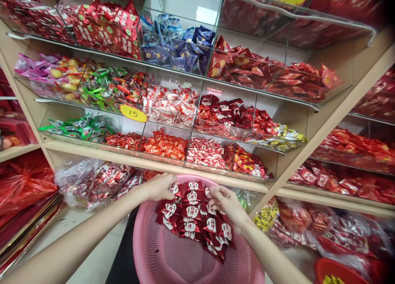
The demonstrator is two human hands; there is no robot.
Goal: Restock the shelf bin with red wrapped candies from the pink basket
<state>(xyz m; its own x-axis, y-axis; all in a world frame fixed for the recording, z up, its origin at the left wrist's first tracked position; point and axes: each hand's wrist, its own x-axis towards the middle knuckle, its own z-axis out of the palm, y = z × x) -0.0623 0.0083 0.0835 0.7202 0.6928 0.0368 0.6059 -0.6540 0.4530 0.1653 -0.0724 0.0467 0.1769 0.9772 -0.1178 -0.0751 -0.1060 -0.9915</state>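
Note:
A pink perforated plastic basket (148,243) stands at the bottom middle. Dark red packets with white lettering (193,212) lie joined in rows over its far half. At the upper left of these packets is my left hand (160,187), its fingers curled on the edge of the packets near the basket's rim. My right hand (224,201) is at their upper right, with thumb and fingers pinched on a packet. Bare mesh shows in the near part of the basket.
Ahead, tilted clear bins (163,152) on wooden shelves (108,154) hold wrapped sweets. A yellow tag (133,112) reads 15. Plastic bags of sweets (101,181) lie beneath the shelf. At the lower right is a red bucket (321,267) containing yellow packets.

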